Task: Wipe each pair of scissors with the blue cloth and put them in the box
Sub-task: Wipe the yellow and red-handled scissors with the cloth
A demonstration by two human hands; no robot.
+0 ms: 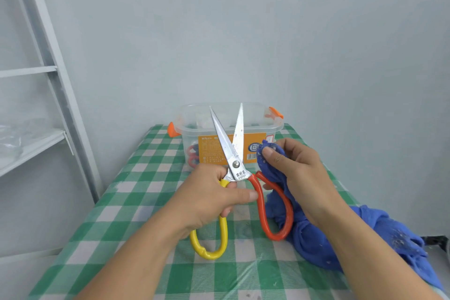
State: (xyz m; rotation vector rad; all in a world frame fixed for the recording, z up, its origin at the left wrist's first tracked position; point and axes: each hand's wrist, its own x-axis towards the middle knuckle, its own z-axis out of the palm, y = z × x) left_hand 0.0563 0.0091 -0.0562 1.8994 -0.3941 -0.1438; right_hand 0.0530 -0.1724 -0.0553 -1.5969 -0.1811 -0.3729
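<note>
Blue cloth [311, 238] pinched in right hand [299, 173], left hand [207, 200] gripping open scissors [235, 164]; blades crossing clear box [192, 134], white shelving [56, 68] left

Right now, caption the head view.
Left hand holds open scissors; right hand holds blue cloth beside them, box behind.

Count so far: one scissors [235, 164] in the left hand [207, 197] grip, one blue cloth [314, 238] pinched in the right hand [299, 173], one box [192, 137] just beyond both grips. Inside it, maybe two red-handled pairs [192, 154], hard to tell.
</note>
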